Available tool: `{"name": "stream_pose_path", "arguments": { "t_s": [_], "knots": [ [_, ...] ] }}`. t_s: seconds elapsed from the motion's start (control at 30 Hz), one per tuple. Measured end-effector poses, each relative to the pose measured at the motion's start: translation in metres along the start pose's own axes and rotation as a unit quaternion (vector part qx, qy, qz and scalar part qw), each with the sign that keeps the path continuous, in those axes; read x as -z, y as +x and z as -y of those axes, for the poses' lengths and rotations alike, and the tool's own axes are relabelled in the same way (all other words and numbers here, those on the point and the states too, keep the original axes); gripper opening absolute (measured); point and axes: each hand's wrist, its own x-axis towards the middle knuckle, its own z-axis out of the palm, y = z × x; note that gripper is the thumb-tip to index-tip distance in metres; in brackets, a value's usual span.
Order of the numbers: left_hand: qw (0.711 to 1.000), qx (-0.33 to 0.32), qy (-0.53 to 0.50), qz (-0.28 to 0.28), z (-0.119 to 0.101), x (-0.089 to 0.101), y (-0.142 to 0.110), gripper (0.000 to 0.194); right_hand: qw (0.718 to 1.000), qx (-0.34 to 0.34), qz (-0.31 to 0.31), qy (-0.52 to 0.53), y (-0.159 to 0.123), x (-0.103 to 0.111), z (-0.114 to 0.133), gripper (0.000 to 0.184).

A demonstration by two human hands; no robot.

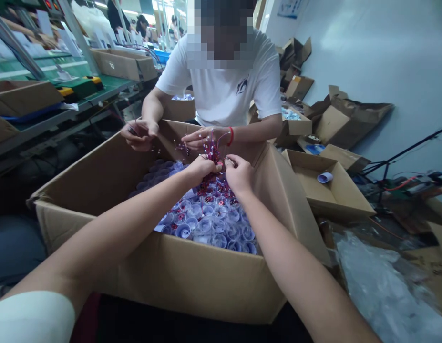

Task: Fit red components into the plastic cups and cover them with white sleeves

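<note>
A large cardboard box (192, 281) holds many small pale-purple plastic cups (184, 231), with small red round parts (209, 199) scattered over them. Above the cups, my left hand (202, 170) is closed around a bundle of thin red and purple wires (212, 151) with small white ends sticking up. Just to its right, my right hand (239, 174) is pinched beside the bundle; what lies between its fingertips is too small to make out.
Across the box a person in a white T-shirt (224, 90) has both hands over it, near wires. A smaller carton (335, 190) with one cup (324, 177) stands right. Clear plastic bags (378, 276) lie front right. A green workbench (113, 85) runs along the left.
</note>
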Motion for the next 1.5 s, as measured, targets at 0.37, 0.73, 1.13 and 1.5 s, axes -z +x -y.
{"name": "stream_pose_path", "arguments": {
  "t_s": [0.37,0.73,1.13,1.5],
  "knots": [
    [0.997,0.035,0.070,0.004,0.009,-0.008,-0.009,0.019,0.971,-0.060,0.121,0.198,-0.002,-0.011,-0.019,0.039],
    [0.994,0.028,0.048,0.097,0.008,-0.003,-0.012,0.018,0.964,-0.087,0.105,0.227,-0.003,-0.012,-0.022,0.028],
    [0.985,-0.001,0.107,0.134,0.009,0.007,-0.003,0.012,0.960,-0.129,0.041,0.246,0.002,-0.015,-0.022,0.017],
    [0.977,0.103,0.087,0.162,0.002,0.006,-0.015,0.021,0.991,-0.042,0.000,0.126,0.004,-0.007,-0.020,0.017]
  ]
}}
